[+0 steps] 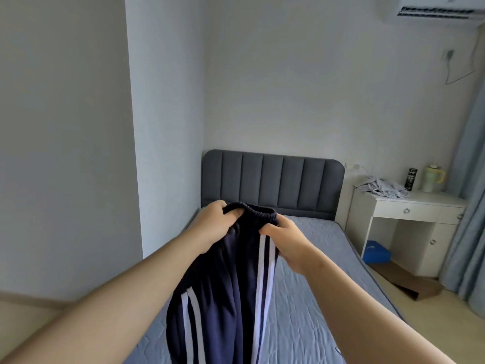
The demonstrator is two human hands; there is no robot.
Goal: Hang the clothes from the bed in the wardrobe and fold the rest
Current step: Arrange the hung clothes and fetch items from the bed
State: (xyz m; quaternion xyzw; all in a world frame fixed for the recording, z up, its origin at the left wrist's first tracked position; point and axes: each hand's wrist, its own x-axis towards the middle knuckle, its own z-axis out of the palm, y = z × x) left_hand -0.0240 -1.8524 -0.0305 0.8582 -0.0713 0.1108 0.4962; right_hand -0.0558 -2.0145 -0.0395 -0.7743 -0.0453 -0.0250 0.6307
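Both hands, left hand point(214, 224) and right hand point(288, 241), pinch the waistband of the striped trousers point(228, 290), held up over the bed point(315, 271). Fabric appears soft, light and limp. The elastic waistband is judged the soundest hold.

Soft, cool daylight, looks like it comes from the curtain point(467, 206) side on the right. Shadows are faint and soft-edged. Wide lens bends the wall edge point(132, 127) and stretches the forearms point(105, 298) down low. Navy trousers point(225, 298) go kinda murky, fine detail's a bit smeary.
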